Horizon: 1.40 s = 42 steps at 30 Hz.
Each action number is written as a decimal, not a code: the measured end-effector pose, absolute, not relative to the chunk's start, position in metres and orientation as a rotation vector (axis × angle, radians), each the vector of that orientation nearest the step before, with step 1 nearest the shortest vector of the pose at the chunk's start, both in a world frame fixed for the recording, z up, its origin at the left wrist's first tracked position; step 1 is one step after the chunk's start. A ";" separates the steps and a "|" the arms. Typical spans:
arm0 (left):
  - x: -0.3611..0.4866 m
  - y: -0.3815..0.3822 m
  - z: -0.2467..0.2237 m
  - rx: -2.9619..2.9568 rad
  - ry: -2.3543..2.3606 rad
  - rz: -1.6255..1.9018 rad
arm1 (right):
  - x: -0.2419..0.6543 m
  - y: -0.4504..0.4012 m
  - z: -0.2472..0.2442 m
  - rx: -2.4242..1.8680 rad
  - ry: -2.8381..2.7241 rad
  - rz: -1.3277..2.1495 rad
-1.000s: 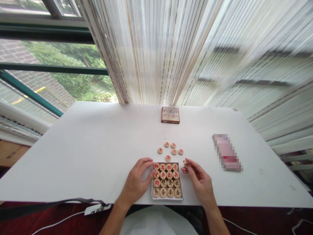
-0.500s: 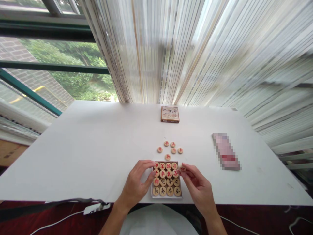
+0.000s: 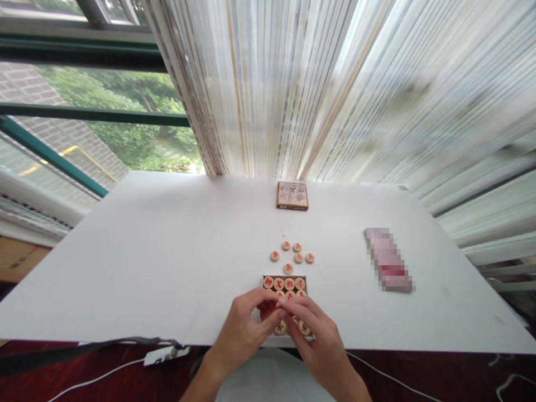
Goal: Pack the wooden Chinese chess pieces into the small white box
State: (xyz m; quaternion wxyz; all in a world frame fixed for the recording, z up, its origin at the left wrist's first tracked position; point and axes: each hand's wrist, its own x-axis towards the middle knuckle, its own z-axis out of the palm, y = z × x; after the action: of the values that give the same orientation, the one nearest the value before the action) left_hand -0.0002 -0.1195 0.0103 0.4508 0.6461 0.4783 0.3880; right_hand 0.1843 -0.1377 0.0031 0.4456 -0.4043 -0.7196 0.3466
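Observation:
An open box (image 3: 263, 279) of round wooden pieces with red and black characters lies near the table's front edge. Over its middle, my left hand (image 3: 247, 326) and my right hand (image 3: 318, 329) meet at the fingertips. Both are closed on a wooden piece (image 3: 278, 304), which shows only as a sliver between the fingers. My hands hide much of the box's lower rows. Just beyond the box, several loose pieces with red characters lie on the table, the nearest being a red-marked piece (image 3: 288, 268).
A flat printed box lid (image 3: 292, 196) rests at the back of the white table (image 3: 167, 251). To the right lies a pinkish, pixelated item (image 3: 389, 262). A white power strip (image 3: 165, 355) with a cable is below the front edge.
My right hand has moved left with the wooden piece from beside the box to over its middle. My left hand has shifted right, and its fingers now meet the right hand's at the piece.

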 end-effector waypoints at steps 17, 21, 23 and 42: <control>-0.002 -0.121 0.013 1.493 1.085 0.806 | 0.183 -0.135 0.002 -1.037 -1.744 0.954; -0.003 -0.120 0.014 1.562 1.067 0.804 | 0.185 -0.133 0.007 -1.040 -1.661 1.006; -0.005 -0.118 0.011 1.624 1.098 0.829 | 0.188 -0.131 0.007 -1.050 -1.618 1.039; -0.028 -0.101 -0.020 2.132 1.267 0.963 | 0.234 -0.113 -0.034 -1.306 -1.230 0.983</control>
State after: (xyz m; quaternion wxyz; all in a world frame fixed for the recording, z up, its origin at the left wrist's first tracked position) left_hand -0.0277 -0.1007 -0.0204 0.2383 0.7784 0.4624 0.3514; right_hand 0.2336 -0.1131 -0.0342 0.5211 -0.5448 -0.5132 0.4102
